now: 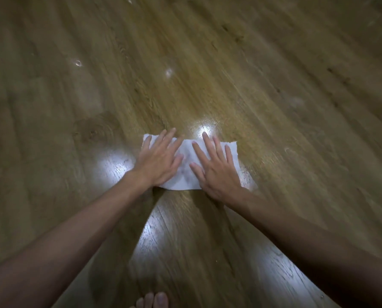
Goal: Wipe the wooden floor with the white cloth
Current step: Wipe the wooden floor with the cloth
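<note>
Bare toes (152, 300) are showing at the bottom edge. Beyond them, the left hand (157, 160) and right hand (216, 167), fingers spread flat, are pressing the white cloth (186, 172) onto the wooden floor (274, 96), mid-wipe. Next, probably pushing forward with even pressure.

Dim, blurred edges (glare patches centre)

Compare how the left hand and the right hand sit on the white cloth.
The left hand covers the white cloth's left end, fingers pointing up-right; the right hand covers its right part, fingers pointing up-left. The left fingertips reach past the far edge; the right thumb stays on the cloth. Both press flat, fingers spread, on the wooden floor.
</note>
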